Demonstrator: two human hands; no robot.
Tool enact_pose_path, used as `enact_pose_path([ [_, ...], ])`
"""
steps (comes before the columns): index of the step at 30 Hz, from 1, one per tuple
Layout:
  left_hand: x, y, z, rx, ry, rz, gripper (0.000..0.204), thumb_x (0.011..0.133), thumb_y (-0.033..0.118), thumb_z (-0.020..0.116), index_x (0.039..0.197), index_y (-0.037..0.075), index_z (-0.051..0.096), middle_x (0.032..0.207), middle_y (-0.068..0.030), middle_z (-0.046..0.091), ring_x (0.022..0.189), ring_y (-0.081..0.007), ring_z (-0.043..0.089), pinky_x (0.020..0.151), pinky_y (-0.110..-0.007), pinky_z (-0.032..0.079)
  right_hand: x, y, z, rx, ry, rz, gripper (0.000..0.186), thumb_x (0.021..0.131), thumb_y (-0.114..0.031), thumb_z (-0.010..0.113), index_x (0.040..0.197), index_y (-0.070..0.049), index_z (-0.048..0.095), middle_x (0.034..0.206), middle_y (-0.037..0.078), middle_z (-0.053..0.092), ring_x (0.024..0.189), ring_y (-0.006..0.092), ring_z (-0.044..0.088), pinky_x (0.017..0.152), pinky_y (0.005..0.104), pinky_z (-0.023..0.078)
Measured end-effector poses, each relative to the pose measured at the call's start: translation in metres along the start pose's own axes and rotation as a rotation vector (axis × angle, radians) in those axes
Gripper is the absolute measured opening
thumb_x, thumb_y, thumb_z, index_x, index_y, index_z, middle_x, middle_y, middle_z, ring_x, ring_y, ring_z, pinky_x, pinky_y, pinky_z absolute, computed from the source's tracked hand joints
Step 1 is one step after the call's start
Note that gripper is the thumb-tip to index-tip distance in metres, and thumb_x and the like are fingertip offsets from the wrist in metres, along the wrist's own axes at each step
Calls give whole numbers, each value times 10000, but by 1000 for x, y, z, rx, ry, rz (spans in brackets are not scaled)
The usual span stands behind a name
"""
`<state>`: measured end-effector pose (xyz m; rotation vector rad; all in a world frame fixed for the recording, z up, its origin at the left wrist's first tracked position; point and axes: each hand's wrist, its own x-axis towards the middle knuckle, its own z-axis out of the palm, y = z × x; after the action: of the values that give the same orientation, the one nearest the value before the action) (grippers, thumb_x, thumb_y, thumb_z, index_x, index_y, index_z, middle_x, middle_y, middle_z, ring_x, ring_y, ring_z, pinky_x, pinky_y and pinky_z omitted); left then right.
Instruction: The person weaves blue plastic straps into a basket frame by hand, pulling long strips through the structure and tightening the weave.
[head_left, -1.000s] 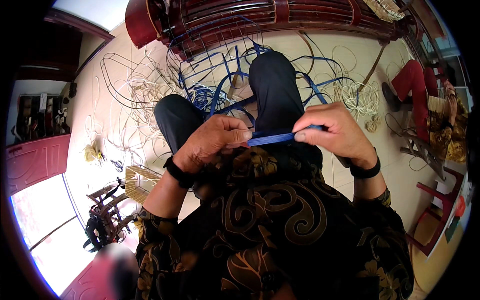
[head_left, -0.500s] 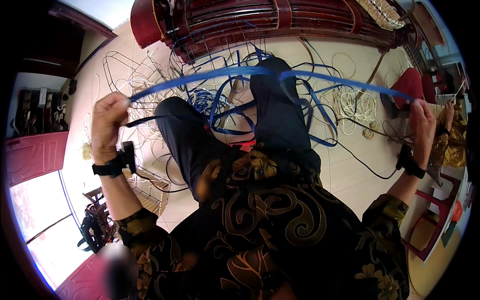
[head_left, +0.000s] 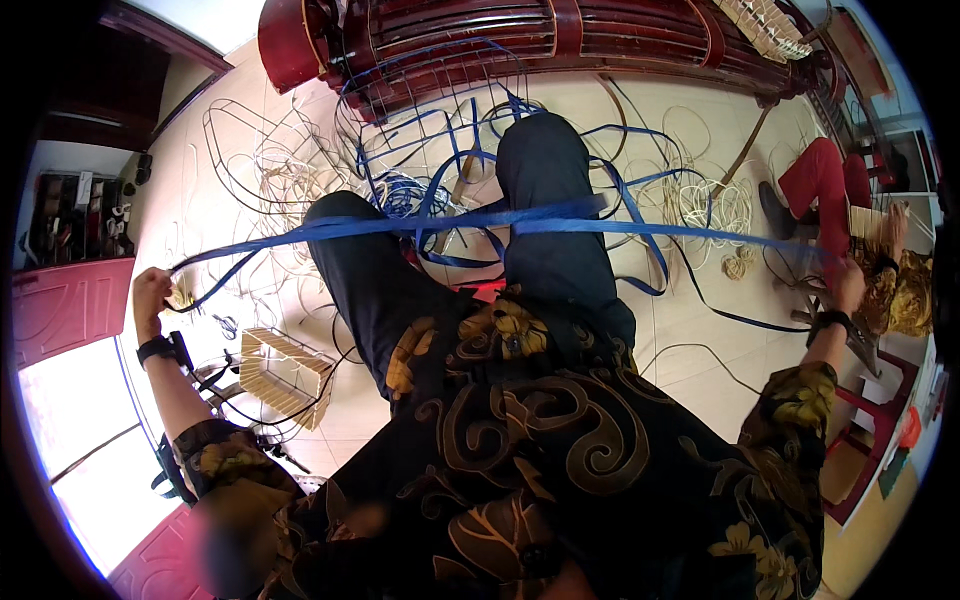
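Note:
A long flat blue strip (head_left: pixel 330 226) stretches across my knees, slightly blurred by motion. My left hand (head_left: pixel 150 295) is out at the far left, closed on one part of it, and my right hand (head_left: pixel 845 285) grips another part at the far right. Under it are my dark-trousered legs (head_left: pixel 545 160), spread apart. Around and beyond them lie blue strips looped about a wire frame (head_left: pixel 440 75), with tangled heaps of pale cord (head_left: pixel 290 160) on either side.
A dark red wooden bench (head_left: pixel 450 35) stands ahead. At right sits another person in red trousers (head_left: pixel 820 175), with a small red stool (head_left: pixel 875 400) nearby. A woven pale rectangular frame (head_left: pixel 285 370) lies at lower left, near a pink door (head_left: pixel 70 310).
My hands were close together over my lap and have moved far apart, drawing the blue strip out wide. Since half a second ago both have moved further outward and lower.

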<state>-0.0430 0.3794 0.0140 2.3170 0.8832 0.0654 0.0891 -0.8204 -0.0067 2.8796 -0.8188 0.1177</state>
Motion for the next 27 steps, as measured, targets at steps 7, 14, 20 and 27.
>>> enact_pose_path([
  [7,-45,124,159,200,-9,488,432,828,189,723,1206,8,617,1202,-160,628,1126,-292,588,972,-349,448,-104,-291,-14,527,-51,-626,256,877,-267,638,998,-45,678,959,147,662,874,320,639,748,399,504],
  [14,-143,259,330,-53,-619,853,305,887,192,620,1127,5,641,1015,-129,675,938,-233,654,824,-326,503,-265,-446,-38,745,-445,-1210,310,868,-323,670,815,-23,615,767,139,615,744,335,616,653,413,486],
  [20,-185,264,383,-173,-997,543,243,927,171,544,1033,-26,640,836,-131,668,712,-235,666,672,-362,517,-288,-425,-42,828,-405,-1127,343,744,-181,781,944,-31,547,896,149,584,817,364,608,700,445,485],
  [27,-207,272,377,-283,-1101,389,230,897,201,602,787,0,625,590,-30,572,497,-106,503,488,-263,389,-301,-405,-13,776,-350,-1071,227,800,-178,730,926,-33,610,823,144,619,762,348,617,654,418,486],
])
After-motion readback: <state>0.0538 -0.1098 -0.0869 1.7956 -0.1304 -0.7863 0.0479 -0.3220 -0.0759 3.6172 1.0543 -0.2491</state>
